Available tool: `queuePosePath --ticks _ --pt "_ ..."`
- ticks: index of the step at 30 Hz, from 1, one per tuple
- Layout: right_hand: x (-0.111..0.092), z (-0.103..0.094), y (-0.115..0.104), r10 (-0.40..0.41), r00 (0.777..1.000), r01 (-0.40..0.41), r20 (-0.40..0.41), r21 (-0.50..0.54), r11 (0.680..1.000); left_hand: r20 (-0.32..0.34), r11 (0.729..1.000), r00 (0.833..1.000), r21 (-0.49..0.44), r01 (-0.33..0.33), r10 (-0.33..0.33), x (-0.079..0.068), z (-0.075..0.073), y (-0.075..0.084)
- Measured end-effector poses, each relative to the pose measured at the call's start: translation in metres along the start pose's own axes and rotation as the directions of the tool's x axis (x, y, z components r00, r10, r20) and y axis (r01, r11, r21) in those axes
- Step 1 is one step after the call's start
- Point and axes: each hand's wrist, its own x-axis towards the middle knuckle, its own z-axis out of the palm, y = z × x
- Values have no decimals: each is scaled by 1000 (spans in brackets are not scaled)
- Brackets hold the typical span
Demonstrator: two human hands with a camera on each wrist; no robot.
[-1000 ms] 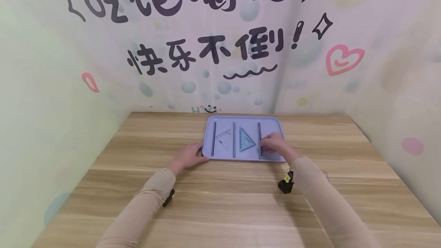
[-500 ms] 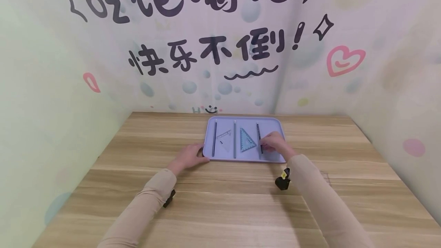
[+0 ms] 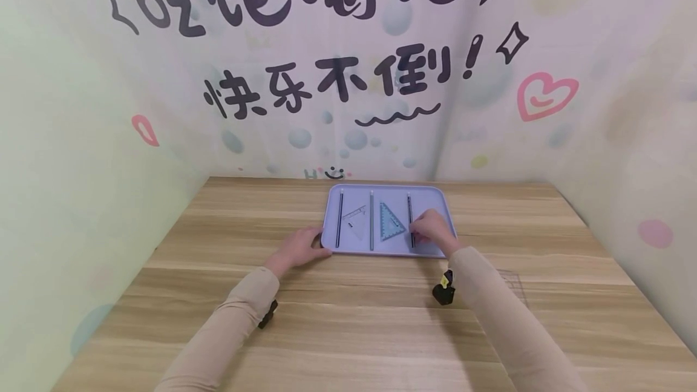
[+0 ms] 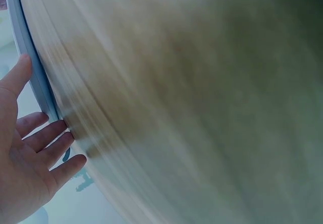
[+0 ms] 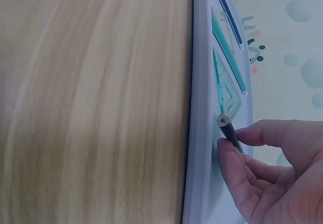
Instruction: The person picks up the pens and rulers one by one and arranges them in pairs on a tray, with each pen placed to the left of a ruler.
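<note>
A pale lavender tray (image 3: 392,251) lies at the back of the table. My right hand (image 3: 432,227) pinches a dark pencil (image 3: 410,210) between thumb and fingers over the tray's right part; its blunt near end faces the right wrist camera. To its left are a blue-tinted set square (image 3: 385,228), a grey-green pencil (image 3: 371,219), a clear set square (image 3: 356,225) and another dark pencil (image 3: 340,222), the pencils roughly parallel. At the tray's left front corner is my left hand (image 3: 298,247), thumb and fingers spread and fairly straight against the rim (image 4: 38,77).
A clear gridded sheet or ruler (image 3: 512,283) lies on the wooden table (image 3: 348,319), partly hidden under my right forearm. Black wrist camera mounts (image 3: 443,292) hang below both sleeves. A printed cloth backdrop (image 3: 348,138) closes off the back and sides.
The pencil in my right hand first tilted and slid slightly left, then straightened to lie nearer parallel with the others. My right wrist shifted slightly. The left hand stayed at the rim.
</note>
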Motion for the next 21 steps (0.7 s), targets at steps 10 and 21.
queuePosePath --ticks 10,21 --pt "-2 0 -3 16 1000 -17 -17 -31 999 -5 1000 1000 2 -12 12 1 2 -2" --pt "1 -3 2 -74 996 71 -49 -74 995 -8 1000 1000 -10 -24 24 -1 -2 -1"
